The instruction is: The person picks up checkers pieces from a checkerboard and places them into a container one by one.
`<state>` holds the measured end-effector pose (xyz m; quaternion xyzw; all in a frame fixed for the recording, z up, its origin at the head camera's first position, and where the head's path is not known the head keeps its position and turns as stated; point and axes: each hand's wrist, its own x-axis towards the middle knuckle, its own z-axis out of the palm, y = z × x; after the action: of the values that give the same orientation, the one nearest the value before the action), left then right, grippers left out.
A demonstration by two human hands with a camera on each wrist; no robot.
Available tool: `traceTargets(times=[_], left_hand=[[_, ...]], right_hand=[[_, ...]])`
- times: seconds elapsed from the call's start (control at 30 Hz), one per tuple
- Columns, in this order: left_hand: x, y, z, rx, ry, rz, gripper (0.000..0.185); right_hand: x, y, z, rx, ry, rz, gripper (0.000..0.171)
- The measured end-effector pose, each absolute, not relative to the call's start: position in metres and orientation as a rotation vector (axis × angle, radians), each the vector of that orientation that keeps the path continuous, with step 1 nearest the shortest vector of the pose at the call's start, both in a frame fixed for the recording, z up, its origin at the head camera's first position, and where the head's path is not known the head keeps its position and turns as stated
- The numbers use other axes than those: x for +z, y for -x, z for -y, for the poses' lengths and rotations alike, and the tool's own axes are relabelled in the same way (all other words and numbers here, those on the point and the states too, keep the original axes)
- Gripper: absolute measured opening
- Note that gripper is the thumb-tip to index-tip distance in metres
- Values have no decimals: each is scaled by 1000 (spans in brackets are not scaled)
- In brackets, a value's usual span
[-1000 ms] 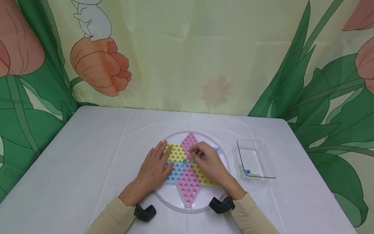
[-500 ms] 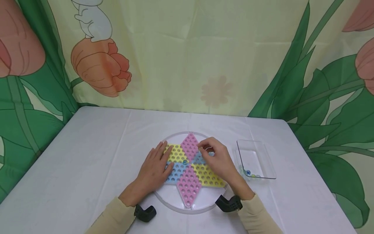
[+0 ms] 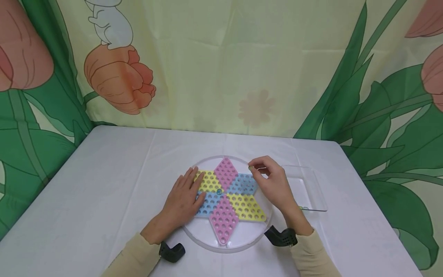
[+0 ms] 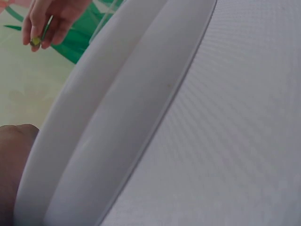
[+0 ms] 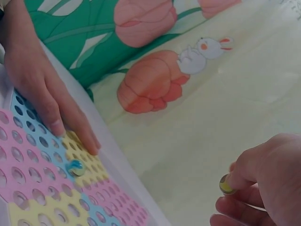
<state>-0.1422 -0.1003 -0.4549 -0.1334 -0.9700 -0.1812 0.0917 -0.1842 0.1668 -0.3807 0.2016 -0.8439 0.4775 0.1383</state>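
A round Chinese checkers board [image 3: 226,209] with pink, blue and yellow sections full of holes lies on the table. My left hand [image 3: 181,202] rests flat on its left side, fingers straight over the yellow and blue sections. One blue marble [image 3: 219,191] sits in a hole near the board's centre. Between thumb and fingertips my right hand [image 3: 275,184] pinches a clear marble with yellow in it [image 5: 227,184], raised over the board's right edge. The left wrist view also catches this yellow marble [image 4: 35,41] in the fingertips.
To the right of the board stands a clear plastic box [image 3: 316,188], partly covered by my right hand. A green marble [image 3: 303,208] shows at its front end. Behind the white table [image 3: 131,173] hangs a printed curtain [image 3: 207,69].
My right hand has moved right from the board's centre to its right edge, with the yellow marble still pinched. My left hand and the blue marble have stayed put.
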Motion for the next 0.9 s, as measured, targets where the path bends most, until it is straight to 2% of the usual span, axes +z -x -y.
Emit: traceTargets(times=[0.9], left_hand=[[-457,143,99,-503,384,2877,63]], right_hand=[[-372,189,-194,1315,-229,2464,20]])
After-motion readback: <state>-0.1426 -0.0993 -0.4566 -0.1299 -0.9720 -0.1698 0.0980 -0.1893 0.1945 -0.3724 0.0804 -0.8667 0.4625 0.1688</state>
